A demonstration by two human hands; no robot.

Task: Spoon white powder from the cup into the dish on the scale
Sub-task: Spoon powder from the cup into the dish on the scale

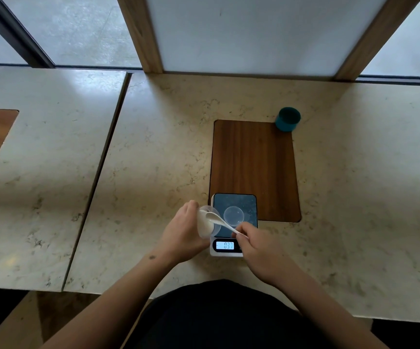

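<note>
My left hand (182, 231) grips a clear plastic cup (207, 222) of white powder, tilted on its side with its mouth toward the scale. My right hand (256, 245) pinches the handle of a white plastic spoon (217, 219), whose bowl sits at the cup's mouth. A small clear round dish (233, 215) rests on the dark platform of a white digital scale (250, 205). The lit display (226, 245) reads 037. The spoon handle crosses the scale's near left corner.
The scale stands on the near end of a wooden inlay (254, 162) in the marble counter (153, 152). A teal cup (287, 119) stands at the inlay's far right corner. A seam (98, 177) divides the counter from a second slab at left.
</note>
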